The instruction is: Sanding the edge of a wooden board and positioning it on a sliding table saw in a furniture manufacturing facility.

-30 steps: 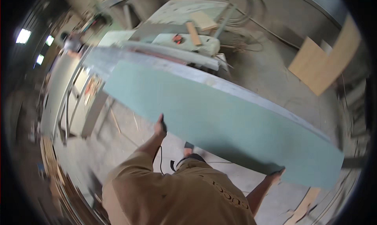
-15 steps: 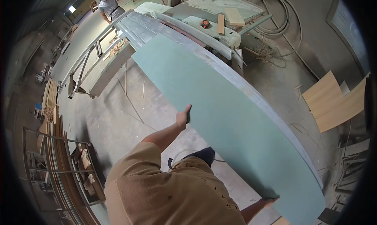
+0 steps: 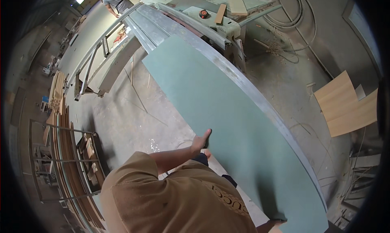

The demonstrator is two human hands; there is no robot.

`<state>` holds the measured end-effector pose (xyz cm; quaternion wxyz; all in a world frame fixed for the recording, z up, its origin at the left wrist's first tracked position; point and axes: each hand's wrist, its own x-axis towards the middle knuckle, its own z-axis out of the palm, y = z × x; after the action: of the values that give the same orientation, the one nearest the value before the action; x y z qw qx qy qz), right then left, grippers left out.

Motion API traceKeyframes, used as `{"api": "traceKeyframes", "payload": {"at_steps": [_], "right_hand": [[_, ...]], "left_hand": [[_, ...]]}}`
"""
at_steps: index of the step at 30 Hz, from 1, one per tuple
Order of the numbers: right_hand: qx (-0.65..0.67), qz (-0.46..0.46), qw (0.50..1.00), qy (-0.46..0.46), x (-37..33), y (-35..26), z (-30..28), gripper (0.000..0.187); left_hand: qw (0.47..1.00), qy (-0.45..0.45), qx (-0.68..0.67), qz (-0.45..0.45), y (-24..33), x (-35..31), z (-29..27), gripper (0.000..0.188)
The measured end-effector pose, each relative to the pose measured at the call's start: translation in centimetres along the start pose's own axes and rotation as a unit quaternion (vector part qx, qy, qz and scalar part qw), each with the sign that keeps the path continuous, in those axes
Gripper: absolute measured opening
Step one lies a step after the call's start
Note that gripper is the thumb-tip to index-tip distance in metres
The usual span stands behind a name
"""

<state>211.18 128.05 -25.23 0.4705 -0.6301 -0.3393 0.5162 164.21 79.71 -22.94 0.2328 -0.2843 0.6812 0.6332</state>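
A long pale green board (image 3: 227,115) lies along a long metal rail bed (image 3: 260,93), its far end on the grooved metal table (image 3: 152,26). My left hand (image 3: 200,141) grips the board's near left edge, thumb on top and fingers hidden beneath. Farther down the same edge, close to the bottom of the view, my right hand (image 3: 273,225) holds the board too. Part of that hand is out of sight under the panel.
A tape measure (image 3: 203,14) and wood offcuts (image 3: 237,6) lie on the machine. Another person (image 3: 117,0) stands at the far end. A metal frame (image 3: 87,76) juts out left. Boards stand in a rack (image 3: 67,160). A wood sheet (image 3: 345,105) leans at right.
The board and both my hands have shifted back toward me, and its far end covers less of the grooved table. My view has also tilted a little. Both hands keep their hold.
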Motion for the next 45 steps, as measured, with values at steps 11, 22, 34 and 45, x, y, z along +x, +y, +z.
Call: {"api": "traceKeyframes", "payload": {"at_steps": [11,22,34,45], "right_hand": [[-0.105,-0.031,0.993,-0.034,14.0,-6.7,-4.9,0.060],[-0.205,-0.069,0.976,-0.004,20.0,-11.2,-12.1,0.060],[-0.333,-0.086,0.938,0.049,21.3,-11.6,-20.4,0.061],[-0.094,0.032,0.994,0.046,13.7,-9.3,-11.5,0.076]], "left_hand": [[0.990,0.061,-0.003,0.127,-8.3,-16.2,13.2,0.071],[0.988,0.110,-0.060,0.085,-16.7,-23.5,18.6,0.067],[0.970,0.196,-0.042,0.139,-7.6,-12.2,14.0,0.070],[0.940,0.282,0.061,0.185,2.8,3.3,6.6,0.067]]}}
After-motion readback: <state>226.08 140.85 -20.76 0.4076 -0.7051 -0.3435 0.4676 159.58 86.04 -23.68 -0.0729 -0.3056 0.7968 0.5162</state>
